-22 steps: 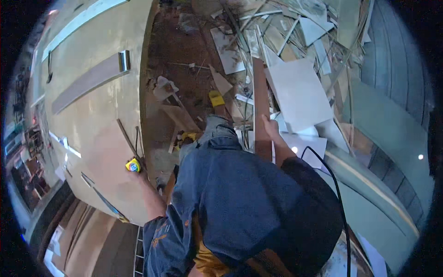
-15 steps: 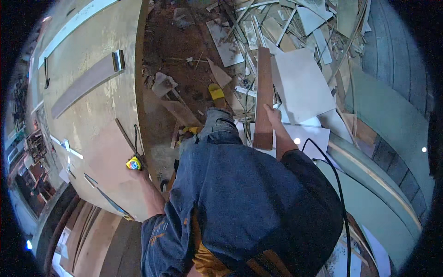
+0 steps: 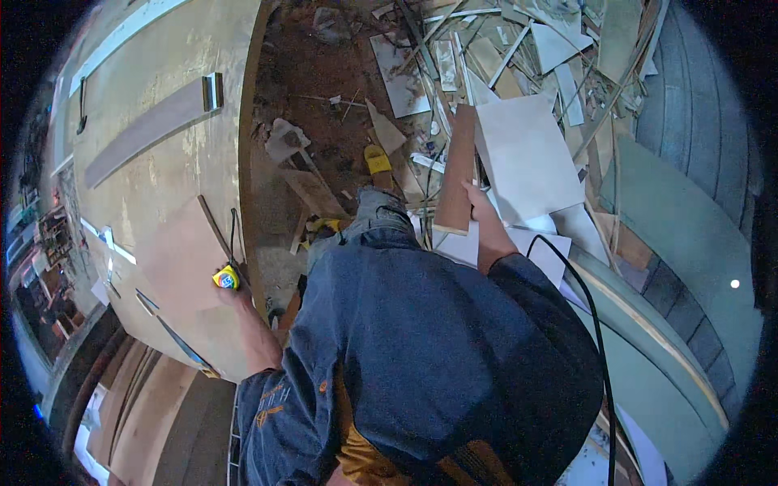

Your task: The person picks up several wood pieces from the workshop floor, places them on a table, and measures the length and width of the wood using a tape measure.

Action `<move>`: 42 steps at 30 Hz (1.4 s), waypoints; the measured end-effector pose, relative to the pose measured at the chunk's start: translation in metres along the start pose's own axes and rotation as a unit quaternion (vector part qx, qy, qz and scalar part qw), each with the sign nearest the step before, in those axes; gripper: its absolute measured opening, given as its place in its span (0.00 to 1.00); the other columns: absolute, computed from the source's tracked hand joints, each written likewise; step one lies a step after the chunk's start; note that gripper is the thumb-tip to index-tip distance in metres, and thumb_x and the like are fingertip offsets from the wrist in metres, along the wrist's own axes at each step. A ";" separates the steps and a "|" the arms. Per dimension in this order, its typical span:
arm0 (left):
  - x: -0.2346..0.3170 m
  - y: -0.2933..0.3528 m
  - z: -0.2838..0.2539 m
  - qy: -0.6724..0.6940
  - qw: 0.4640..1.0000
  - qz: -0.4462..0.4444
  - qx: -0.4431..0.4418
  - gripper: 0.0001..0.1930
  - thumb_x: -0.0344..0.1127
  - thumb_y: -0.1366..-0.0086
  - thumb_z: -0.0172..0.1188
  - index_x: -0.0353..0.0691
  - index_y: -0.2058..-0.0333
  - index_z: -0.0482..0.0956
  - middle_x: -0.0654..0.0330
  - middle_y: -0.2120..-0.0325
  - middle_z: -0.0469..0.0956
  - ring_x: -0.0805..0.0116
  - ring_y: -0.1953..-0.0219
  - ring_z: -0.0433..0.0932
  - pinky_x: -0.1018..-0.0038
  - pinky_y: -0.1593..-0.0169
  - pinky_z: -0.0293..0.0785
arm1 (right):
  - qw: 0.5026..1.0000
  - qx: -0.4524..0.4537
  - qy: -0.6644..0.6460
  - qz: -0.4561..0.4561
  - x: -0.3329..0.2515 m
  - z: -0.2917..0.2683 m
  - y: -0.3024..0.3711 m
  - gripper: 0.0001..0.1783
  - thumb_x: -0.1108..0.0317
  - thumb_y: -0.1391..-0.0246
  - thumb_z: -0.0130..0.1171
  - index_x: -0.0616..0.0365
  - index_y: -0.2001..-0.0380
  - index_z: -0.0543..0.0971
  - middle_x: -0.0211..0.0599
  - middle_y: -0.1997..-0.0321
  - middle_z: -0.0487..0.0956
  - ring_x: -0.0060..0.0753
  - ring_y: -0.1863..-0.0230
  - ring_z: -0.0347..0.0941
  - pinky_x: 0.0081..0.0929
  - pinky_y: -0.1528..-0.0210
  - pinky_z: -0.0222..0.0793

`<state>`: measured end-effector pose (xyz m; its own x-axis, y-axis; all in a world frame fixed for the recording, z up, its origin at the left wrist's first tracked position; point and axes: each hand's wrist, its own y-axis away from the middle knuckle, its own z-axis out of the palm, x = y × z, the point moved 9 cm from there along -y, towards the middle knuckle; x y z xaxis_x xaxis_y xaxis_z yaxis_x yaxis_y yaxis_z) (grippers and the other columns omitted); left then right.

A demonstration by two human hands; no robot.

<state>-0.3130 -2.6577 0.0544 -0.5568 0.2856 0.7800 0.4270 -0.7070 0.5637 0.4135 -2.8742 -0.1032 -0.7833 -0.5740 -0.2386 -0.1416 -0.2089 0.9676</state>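
Note:
My left hand (image 3: pixel 234 293) is closed around a yellow tape measure (image 3: pixel 226 279) above the right edge of the workbench (image 3: pixel 178 154). A thin dark strip (image 3: pixel 214 225) and a black hooked rod (image 3: pixel 233 231) lie just beyond it, across a pinkish flat panel (image 3: pixel 174 255). On the other side, my right hand (image 3: pixel 478 198) grips the right edge of a long brown board (image 3: pixel 459 166). This board is held tilted over the scrap pile, with its pale cut end toward me.
Farther up the bench lies a brownish strip (image 3: pixel 150 142) with a metal-coloured end piece (image 3: pixel 212 92). White panels (image 3: pixel 528 154) and broken offcuts cover the floor ahead right. A yellow-toed shoe (image 3: pixel 377 159) stands on the dirt floor. A black cable (image 3: pixel 596 316) hangs at my right.
The brown board has tilted, so it looks shorter and its near end now shows. My left hand with the tape measure has shifted slightly left and farther away.

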 end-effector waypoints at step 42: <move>-0.002 0.019 0.004 0.052 0.989 0.060 0.126 0.24 0.49 0.32 0.48 0.31 0.51 0.73 0.43 0.61 0.81 0.52 0.64 0.84 0.60 0.61 0.83 | 0.906 -0.193 0.353 -0.132 0.005 0.057 -0.049 0.25 0.58 0.45 0.57 0.64 0.48 0.72 0.45 0.50 0.77 0.45 0.53 0.77 0.45 0.51 0.74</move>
<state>-0.3009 -2.6695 0.0646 -0.5559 0.1316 0.8208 0.6519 -0.5436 0.5287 0.3820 -2.8213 -0.1468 -0.1516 -0.7988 -0.5821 0.0623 -0.5955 0.8009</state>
